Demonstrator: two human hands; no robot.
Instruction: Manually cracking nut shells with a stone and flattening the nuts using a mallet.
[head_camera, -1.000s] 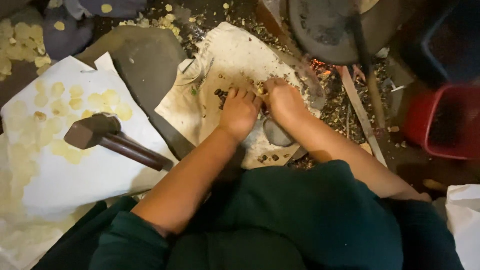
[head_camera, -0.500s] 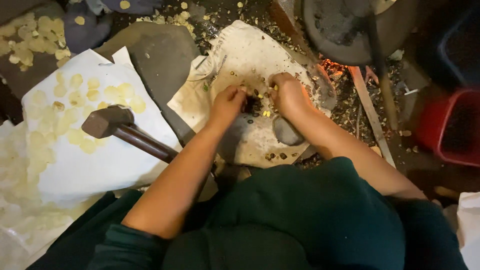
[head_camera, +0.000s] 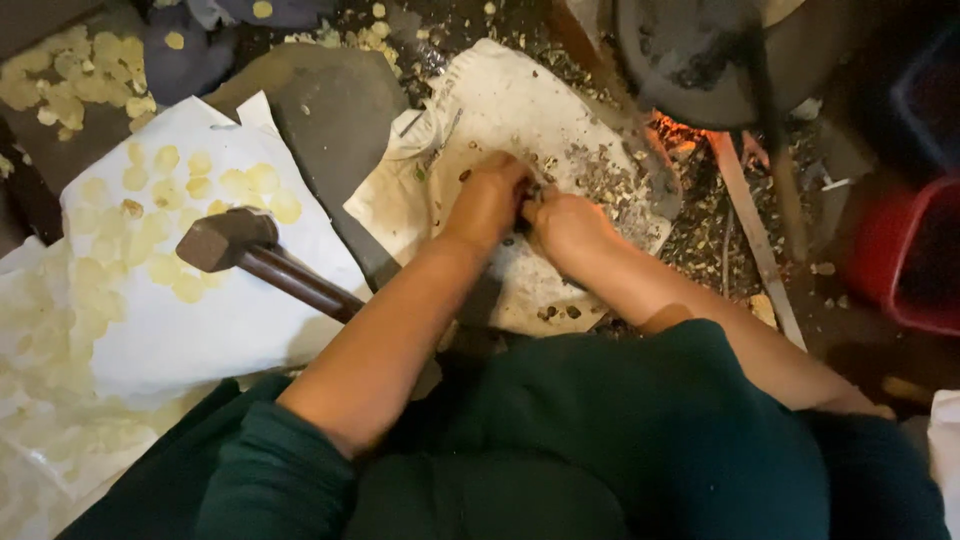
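My left hand and my right hand rest on a stained white cloth laid on the ground. Their curled fingertips meet around a small dark piece; I cannot tell what it is. Crushed shell bits lie scattered on the cloth just beyond the right hand, and a few dark bits lie near its front edge. Both forearms reach out from dark green sleeves.
A hammer lies on a white sheet dotted with flattened yellow discs, left of my arm. A dark flat stone sits between sheet and cloth. Embers glow under a dark pan. A red container stands at the right.
My two hands have drawn together until the fingertips touch over the dark piece. The grey stone seen below my right hand earlier is now hidden.
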